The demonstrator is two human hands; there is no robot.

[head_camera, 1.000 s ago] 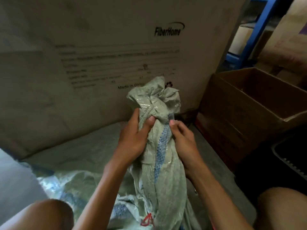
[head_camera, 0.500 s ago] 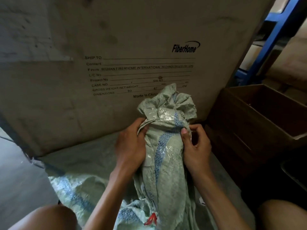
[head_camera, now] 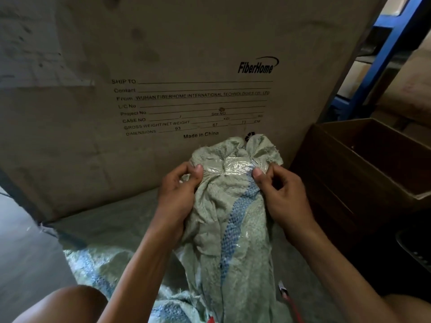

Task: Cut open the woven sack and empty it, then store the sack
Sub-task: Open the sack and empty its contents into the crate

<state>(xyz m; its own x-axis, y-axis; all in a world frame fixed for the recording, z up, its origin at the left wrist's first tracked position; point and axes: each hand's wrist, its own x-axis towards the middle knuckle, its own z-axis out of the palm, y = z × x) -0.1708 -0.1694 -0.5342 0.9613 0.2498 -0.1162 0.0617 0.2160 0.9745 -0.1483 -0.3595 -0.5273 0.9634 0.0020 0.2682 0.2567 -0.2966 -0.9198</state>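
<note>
the woven sack (head_camera: pixel 229 220) stood upright between the person's knees, grey-green with a blue woven stripe running down its front. its neck was bunched and wrapped with a band of clear tape (head_camera: pixel 233 167); the frayed mouth flared above the band. the left hand (head_camera: pixel 178 198) was closed on the sack's left side, thumb and fingers pinching the fabric just at the tape. the right hand (head_camera: pixel 283 197) pinched the neck from the right, thumb tip pressed to the tape's edge, fingers curled behind. more sacking (head_camera: pixel 93 264) lay flat on the floor beneath and to the left. a large printed carton (head_camera: pixel 163 66) stood directly behind the sack. an open brown box (head_camera: pixel 363 164) sat to the right, near but apart. a red-handled tool (head_camera: pixel 288 297) lay by the sack's lower right; its type could not be told.
</note>
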